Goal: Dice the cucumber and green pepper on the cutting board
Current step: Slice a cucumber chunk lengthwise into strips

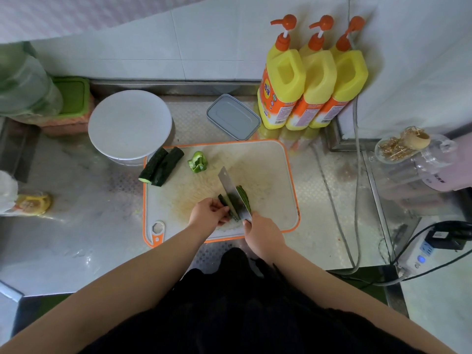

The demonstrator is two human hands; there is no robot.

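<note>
Left hand (208, 212): fingers curled, pinning cucumber piece (224, 201) just left of the blade
Right hand (263, 232): gripping knife (233, 194), blade down through the cucumber

cucumber strips (244, 196) mid cutting board (278, 180); green pepper (197, 162) behind.

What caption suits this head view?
Right hand slices cucumber strips with a knife; left hand steadies them.

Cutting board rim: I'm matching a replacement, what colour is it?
Orange rim round a whitish board, clearest in the head view.
</note>
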